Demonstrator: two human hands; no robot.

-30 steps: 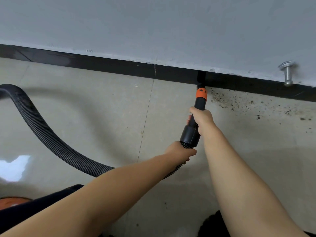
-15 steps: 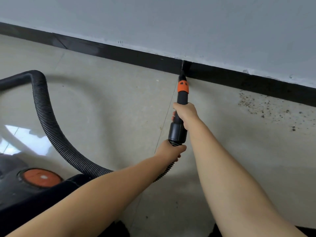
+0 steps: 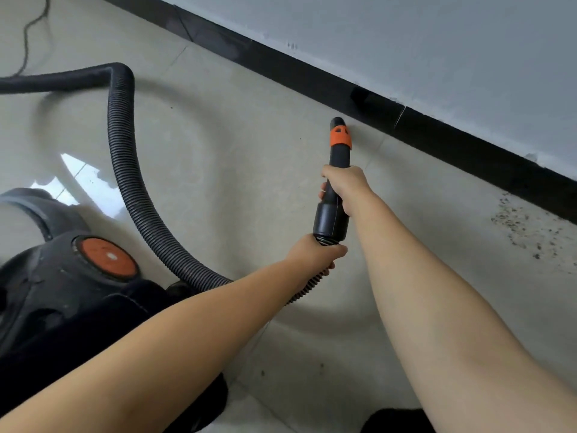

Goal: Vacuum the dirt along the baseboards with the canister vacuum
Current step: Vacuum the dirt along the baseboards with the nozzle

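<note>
Dirt [image 3: 527,226] is lying unvacuumed rightward while the nozzle [image 3: 338,139], right hand [image 3: 343,185] gripping it, left hand [image 3: 318,251] gripping the hose [image 3: 125,170], is drifting left along the baseboard [image 3: 437,132].

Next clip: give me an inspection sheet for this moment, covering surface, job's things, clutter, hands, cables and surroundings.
Surface: pale tiled floor, glossy, with window glare at left.
Job's things: nozzle with orange collar, its tip on the floor just short of the black baseboard; ribbed hose loops back to the canister vacuum; dirt patch lies by the baseboard to the right.
Clutter: nothing seen.
Hands: right hand grips the nozzle tube; left hand grips the hose just behind the cuff.
Cables: thin dark cord on the floor, top left.
Surroundings: grey-white wall above the baseboard.
</note>
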